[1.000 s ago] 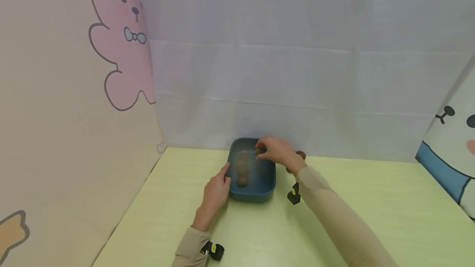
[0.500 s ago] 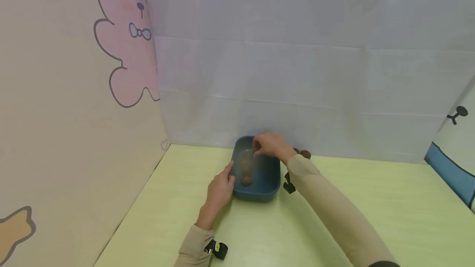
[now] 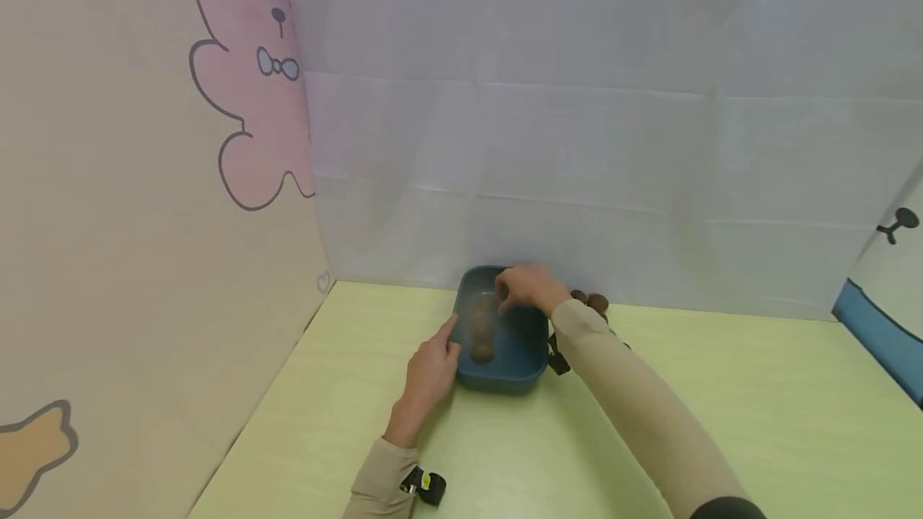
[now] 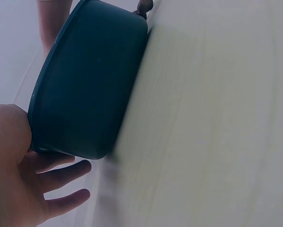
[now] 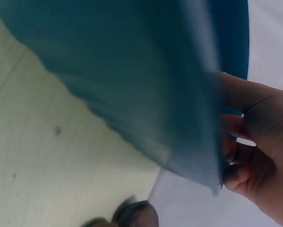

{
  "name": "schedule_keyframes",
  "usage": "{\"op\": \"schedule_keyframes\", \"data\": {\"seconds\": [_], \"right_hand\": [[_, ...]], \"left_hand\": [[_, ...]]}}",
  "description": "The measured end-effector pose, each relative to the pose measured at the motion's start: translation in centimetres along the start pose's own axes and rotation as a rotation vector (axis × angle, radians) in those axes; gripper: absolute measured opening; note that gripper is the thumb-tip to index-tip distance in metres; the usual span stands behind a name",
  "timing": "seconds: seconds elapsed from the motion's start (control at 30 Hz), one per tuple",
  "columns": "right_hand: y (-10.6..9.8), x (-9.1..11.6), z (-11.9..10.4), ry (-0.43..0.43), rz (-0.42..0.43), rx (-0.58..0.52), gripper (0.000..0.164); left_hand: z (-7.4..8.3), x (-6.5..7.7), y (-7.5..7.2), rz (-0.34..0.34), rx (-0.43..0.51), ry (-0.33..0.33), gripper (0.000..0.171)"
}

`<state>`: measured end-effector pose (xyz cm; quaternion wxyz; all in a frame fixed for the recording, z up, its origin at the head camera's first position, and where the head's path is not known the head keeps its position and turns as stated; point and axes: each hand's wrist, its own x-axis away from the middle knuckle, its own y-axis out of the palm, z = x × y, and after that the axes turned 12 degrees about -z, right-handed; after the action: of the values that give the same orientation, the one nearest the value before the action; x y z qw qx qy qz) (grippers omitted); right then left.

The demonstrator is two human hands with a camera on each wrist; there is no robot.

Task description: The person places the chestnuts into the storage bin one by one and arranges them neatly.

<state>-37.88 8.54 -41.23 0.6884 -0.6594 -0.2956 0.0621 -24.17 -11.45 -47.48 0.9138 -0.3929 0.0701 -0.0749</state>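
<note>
Head view, and the right hand (image 3: 532, 287) dips over the blue container (image 3: 501, 383), fingers bent; whether they pinch anything, I can't tell, as the right wrist view loses the fingertips behind the wall. Left hand (image 3: 431, 367), fingers extended, touches the left side. Brown lumps (image 3: 482, 352) blur inside; more brown pieces (image 3: 598, 303) sit outside, partly masked by the sleeve (image 3: 634, 399).
</note>
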Motion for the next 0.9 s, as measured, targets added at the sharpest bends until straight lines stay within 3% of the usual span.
{"op": "schedule_keyframes", "data": {"seconds": [0.2, 0.43, 0.7, 0.9], "right_hand": [[0.4, 0.0, 0.5, 0.006, -0.027, -0.031, 0.04], [0.1, 0.3, 1.4, -0.055, -0.006, -0.104, 0.033], [-0.8, 2.1, 2.5, -0.16, 0.129, -0.222, 0.02], [-1.0, 4.4, 3.8, -0.163, 0.189, -0.24, 0.024]], "left_hand": [[0.0, 0.0, 0.3, 0.015, -0.008, -0.002, 0.053], [0.0, 0.0, 0.2, 0.016, -0.01, -0.004, 0.053], [-0.1, -0.1, 0.3, 0.021, -0.009, -0.001, 0.053], [-0.1, -0.1, 0.4, 0.024, -0.006, 0.006, 0.053]]}}
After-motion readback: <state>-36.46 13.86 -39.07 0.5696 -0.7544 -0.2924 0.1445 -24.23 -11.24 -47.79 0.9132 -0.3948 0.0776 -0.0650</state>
